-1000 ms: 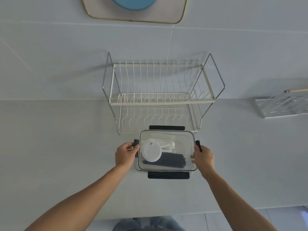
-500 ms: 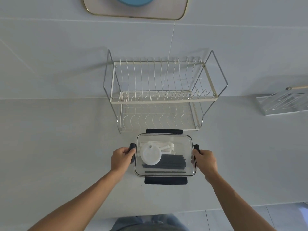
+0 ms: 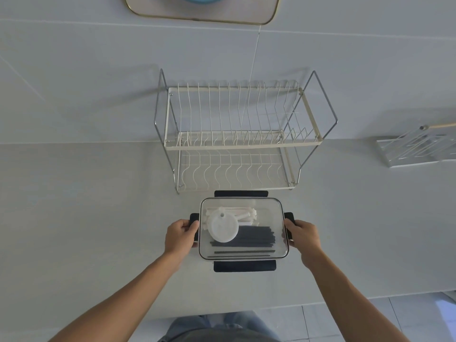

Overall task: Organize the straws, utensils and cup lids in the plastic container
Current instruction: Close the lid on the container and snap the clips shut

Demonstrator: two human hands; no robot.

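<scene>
Plastic container [image 3: 243, 228], lidded, has shifted slightly nearer the person, just before the dish rack [image 3: 237, 139]. Left hand [image 3: 180, 236] and right hand [image 3: 302, 235] clasp its 2 side latches. Contents packed; closing appears underway.

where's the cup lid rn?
Head view: the cup lid lies inside the plastic container, left half, over the black straws, near the left hand.

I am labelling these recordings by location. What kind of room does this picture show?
Most likely a home kitchen: a two-tier dish rack stands on a pale countertop against a tiled wall, and both hands hold a lidded plastic container.
</scene>
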